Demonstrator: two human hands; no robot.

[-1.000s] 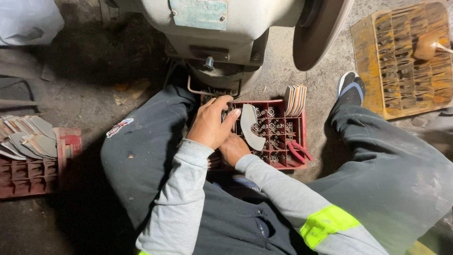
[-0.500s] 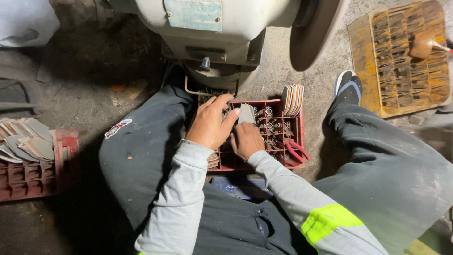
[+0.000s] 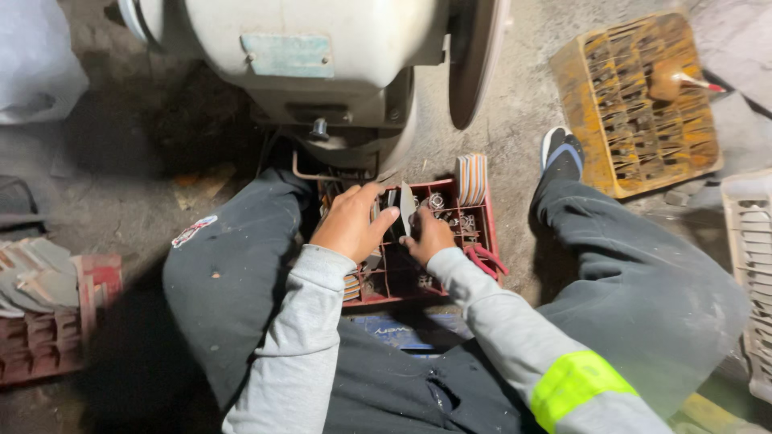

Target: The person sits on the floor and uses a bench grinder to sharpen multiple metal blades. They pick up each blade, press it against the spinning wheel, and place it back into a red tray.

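I sit on the floor with a red plastic crate (image 3: 487, 241) between my legs. My left hand (image 3: 351, 223) and my right hand (image 3: 429, 235) are together over the crate, both gripping a thin curved grey metal piece (image 3: 407, 207) held edge-on. The crate's compartments hold several small metal parts. A stack of striped flat pieces (image 3: 471, 178) stands upright at the crate's far right corner. Red-handled pliers (image 3: 482, 261) lie on its right rim.
A large grey bench grinder (image 3: 322, 64) with a wheel (image 3: 476, 60) stands just beyond the crate. A yellow crate (image 3: 635, 104) lies at far right, a white crate (image 3: 748, 265) at the right edge. A red crate (image 3: 40, 337) with grey metal blades sits at left.
The curved metal piece has been turned from flat-on to edge-on. Both hands have closed in on it and shifted slightly toward the grinder.
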